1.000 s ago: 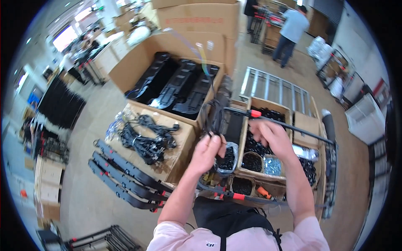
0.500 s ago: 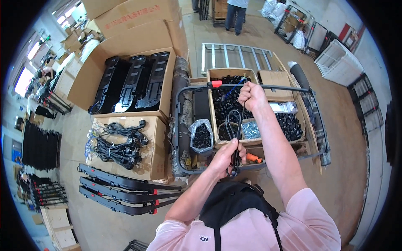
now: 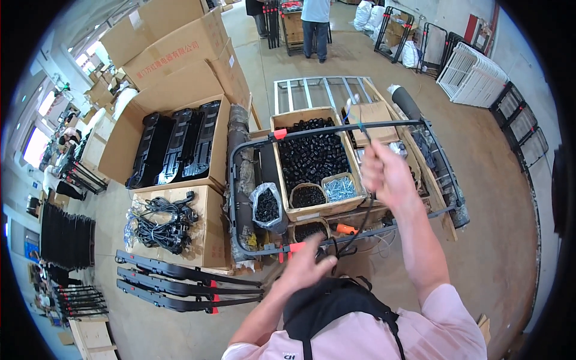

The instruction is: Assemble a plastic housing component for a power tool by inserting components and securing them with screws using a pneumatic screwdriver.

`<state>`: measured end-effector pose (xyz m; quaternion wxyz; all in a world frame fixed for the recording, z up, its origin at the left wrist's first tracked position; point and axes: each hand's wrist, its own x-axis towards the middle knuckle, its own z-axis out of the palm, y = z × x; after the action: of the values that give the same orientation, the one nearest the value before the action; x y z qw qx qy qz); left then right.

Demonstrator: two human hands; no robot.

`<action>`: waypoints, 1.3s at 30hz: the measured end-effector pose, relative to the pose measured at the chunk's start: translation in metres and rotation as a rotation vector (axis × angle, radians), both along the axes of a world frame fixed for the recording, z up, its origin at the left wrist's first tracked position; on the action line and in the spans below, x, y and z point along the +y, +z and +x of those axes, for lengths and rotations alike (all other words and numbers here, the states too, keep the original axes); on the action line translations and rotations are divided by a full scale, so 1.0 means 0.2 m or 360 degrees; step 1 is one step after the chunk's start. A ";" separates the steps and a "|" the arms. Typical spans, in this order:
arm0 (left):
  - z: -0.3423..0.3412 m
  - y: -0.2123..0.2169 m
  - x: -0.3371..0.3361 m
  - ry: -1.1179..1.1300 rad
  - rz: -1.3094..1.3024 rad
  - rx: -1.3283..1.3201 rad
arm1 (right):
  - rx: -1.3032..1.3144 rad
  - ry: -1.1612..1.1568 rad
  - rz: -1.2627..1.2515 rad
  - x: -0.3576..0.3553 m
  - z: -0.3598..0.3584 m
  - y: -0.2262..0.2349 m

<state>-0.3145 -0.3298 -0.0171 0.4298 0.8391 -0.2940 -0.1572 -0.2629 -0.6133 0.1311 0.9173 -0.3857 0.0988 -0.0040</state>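
Note:
My right hand [image 3: 389,175] is closed in a fist around a black power cord [image 3: 366,219]. Thin coloured wire ends stick up above the fist, and the rest of the cord hangs down to a dark loop by the near rail. My left hand [image 3: 307,264], slightly blurred, is at the near rail with its thumb apart from its fingers and no cord visible in its grasp. Under both hands lies a dark tubular frame [image 3: 336,128] with red clips, set across the boxes. An orange-handled tool [image 3: 346,229] lies beyond the near rail.
A wooden box [image 3: 322,210] holds black plastic parts and a tray of screws [image 3: 339,188]. Beside it sits a bag of small black parts [image 3: 267,204]. Bundled cords [image 3: 161,223] rest on a carton at left, above stacked dark rails [image 3: 165,287]. A person [image 3: 315,27] stands far off.
The gathered cord has dropped from my left hand, which has opened and moved left and down. My right hand has moved right and down, still gripping the cord. The view has shifted.

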 end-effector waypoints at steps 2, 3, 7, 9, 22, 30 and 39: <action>0.10 0.20 0.00 0.0377 -0.0380 -0.0312 | -0.0018 0.0234 0.0032 0.05 -0.26 0.02; 0.15 0.35 0.01 0.0410 -0.0452 -0.0556 | -0.0010 0.0332 0.0032 0.06 -0.37 0.02; 0.15 0.77 -0.10 0.0515 -0.0466 -0.1164 | -0.0067 0.0676 0.0168 0.07 -0.66 -0.08; 0.13 0.76 -0.15 0.0352 -0.0534 -0.0997 | -0.0044 0.0817 0.0121 0.09 -0.75 -0.11; -0.32 0.18 -0.16 0.0923 -0.1540 0.1090 | 0.0095 0.0863 -0.0777 0.21 -0.99 -0.49; -0.35 -0.02 0.11 0.1161 -0.1861 0.1163 | -0.0106 0.0616 -0.1832 0.50 -0.86 -0.61; -0.21 -0.14 0.49 0.0755 -0.1963 0.1692 | 0.0436 0.1202 -0.0613 0.75 -0.73 -0.77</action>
<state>-0.3567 -0.2318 -0.0445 0.9131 0.3084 0.0978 -0.2480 -0.4091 -0.4636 -0.0224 0.7442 -0.5556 0.0691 0.3643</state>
